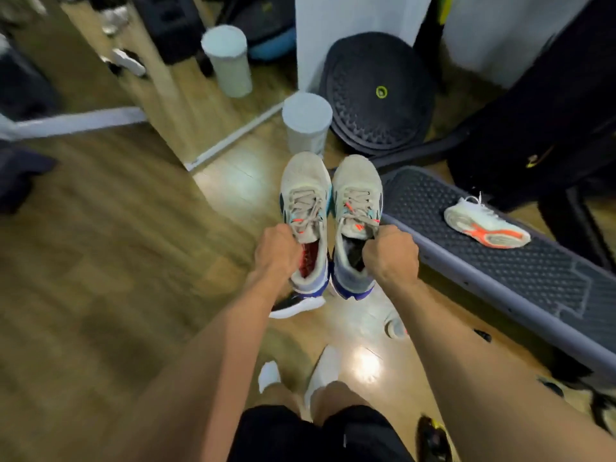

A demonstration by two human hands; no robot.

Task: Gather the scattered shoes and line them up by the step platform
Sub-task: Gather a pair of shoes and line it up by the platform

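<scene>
Fingers curled, the left hand [278, 253] gripped the left grey sneaker [304, 201] and the right hand [391, 258] the right grey sneaker [357, 195], side by side above the floor [133, 228] just left of the step platform [520, 271] bearing a white shoe [485, 224].

A white bin [305, 135] stands beside a black balance disc [366, 115] on wooden floor [100, 228].
</scene>
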